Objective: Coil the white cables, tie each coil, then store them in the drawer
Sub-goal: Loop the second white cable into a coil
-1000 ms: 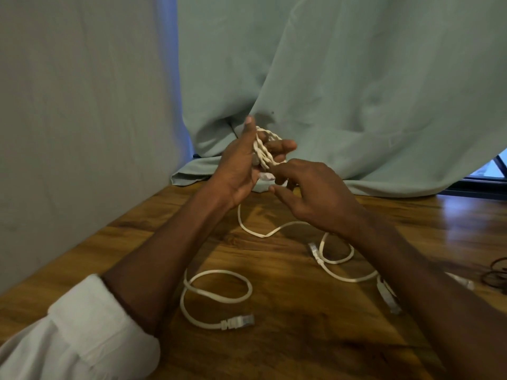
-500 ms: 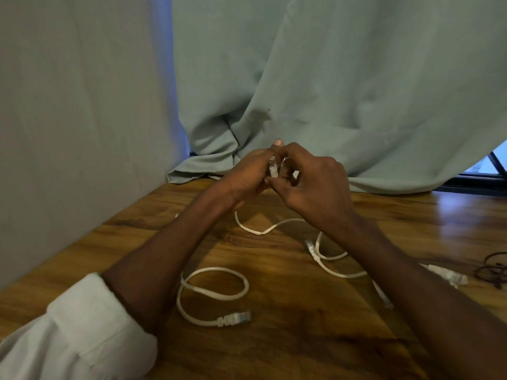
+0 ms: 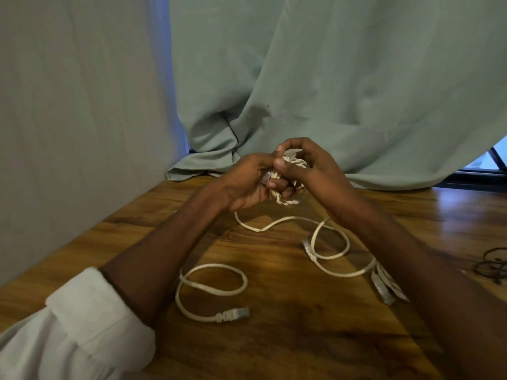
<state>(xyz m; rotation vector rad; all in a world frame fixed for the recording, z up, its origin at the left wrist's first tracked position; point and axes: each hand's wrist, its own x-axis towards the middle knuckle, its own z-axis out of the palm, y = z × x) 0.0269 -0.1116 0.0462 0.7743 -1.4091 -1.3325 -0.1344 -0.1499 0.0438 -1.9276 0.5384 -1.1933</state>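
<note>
A small tight coil of white cable, ropy and bunched, sits above the far part of the wooden desk, gripped between both hands. The left hand curls its fingers around the coil's near side; the right hand wraps over the top, thumb pressing in. Half a second ago only a plug showed between the fingers; now the bundle is exposed. Two loose white cables lie in soft loops on the glossy grain, plugs flat. Grey-green cloth drapes behind.
</note>
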